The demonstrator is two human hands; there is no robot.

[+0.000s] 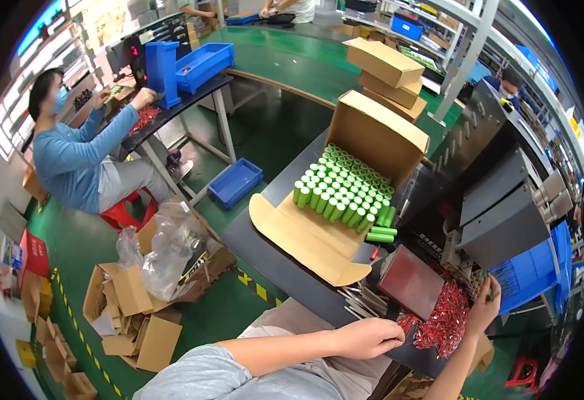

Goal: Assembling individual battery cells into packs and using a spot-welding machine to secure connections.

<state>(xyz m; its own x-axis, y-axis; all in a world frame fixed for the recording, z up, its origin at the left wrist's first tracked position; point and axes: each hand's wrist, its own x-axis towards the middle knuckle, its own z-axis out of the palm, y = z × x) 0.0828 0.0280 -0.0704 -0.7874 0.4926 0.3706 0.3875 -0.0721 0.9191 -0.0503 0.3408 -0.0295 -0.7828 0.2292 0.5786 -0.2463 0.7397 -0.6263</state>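
My left hand (372, 337) is closed in a pinch at the near edge of a heap of small red and silver strip-like pieces (447, 320). What its fingertips hold, if anything, is too small to tell. My right hand (484, 305) is raised beside the head of a dark grey bench machine (505, 210), its fingers closed around something I cannot make out. Between the heap and the machine lies a flat dark red plate (411, 283). Thin silver strips (364, 301) lie on the table left of it. Green cylindrical battery cells (342, 190) stand in rows in an open cardboard box (305, 237).
A blue bin (522, 277) stands right of the machine. Stacked cartons (389, 73) rise behind the cell box. On the floor at left are cartons with plastic bags (172, 253) and a blue tray (236, 182). A co-worker in blue (72, 150) sits at another table.
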